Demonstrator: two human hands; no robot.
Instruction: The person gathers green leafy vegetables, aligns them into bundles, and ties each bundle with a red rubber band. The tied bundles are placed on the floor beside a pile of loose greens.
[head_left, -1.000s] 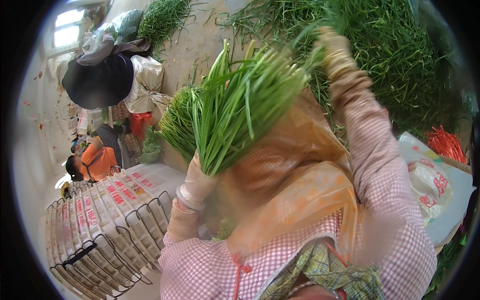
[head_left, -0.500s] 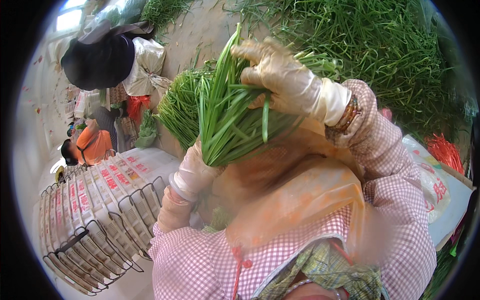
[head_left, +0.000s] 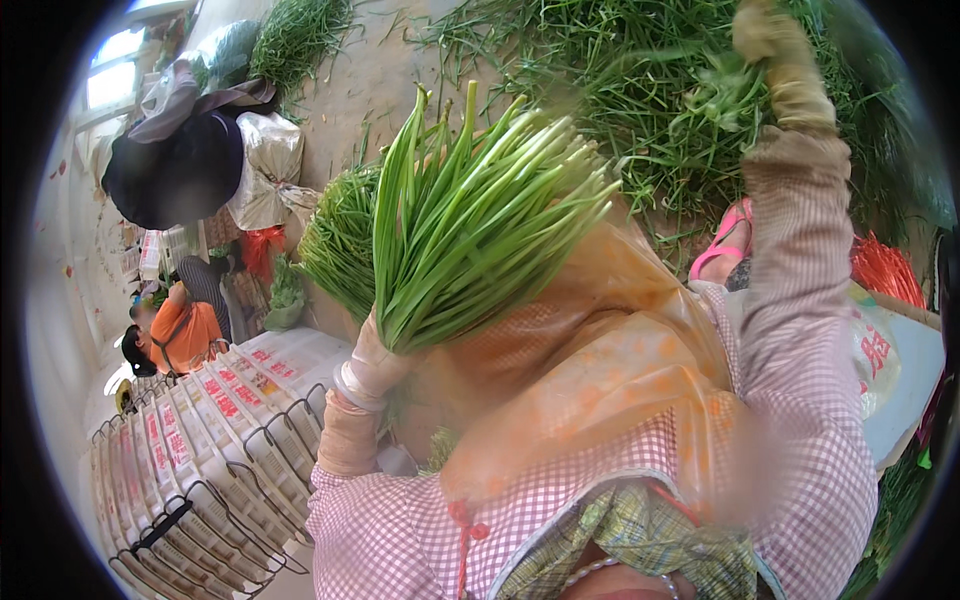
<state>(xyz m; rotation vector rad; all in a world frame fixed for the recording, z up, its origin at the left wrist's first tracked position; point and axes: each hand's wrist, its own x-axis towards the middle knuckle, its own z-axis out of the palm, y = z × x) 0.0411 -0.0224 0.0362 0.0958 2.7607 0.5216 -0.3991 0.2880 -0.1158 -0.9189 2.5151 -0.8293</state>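
Observation:
My gloved left hand [head_left: 376,350] grips the lower end of a fanned bunch of long green stalks [head_left: 460,230]. Behind that bunch lies a denser stack of stalks [head_left: 330,240]. My right hand [head_left: 760,35], gloved and smeared by motion, is stretched out over the big pile of loose greens [head_left: 620,70] at the top right; its fingers are too blurred to read. A translucent orange plastic apron [head_left: 590,380] covers my checked clothing, and a pink sandal [head_left: 730,230] shows beside my right arm.
Stacked white crates [head_left: 200,450] stand at the lower left, near a person in orange [head_left: 180,335]. Upper left are a dark bundle [head_left: 170,170], a pale sack [head_left: 265,165] and more greens [head_left: 290,35]. Red ties [head_left: 885,270] lie on the right.
My right hand came in to the bunch half a second ago and has since swung away, up and right over the pile. The bunch in my left hand is more fanned out.

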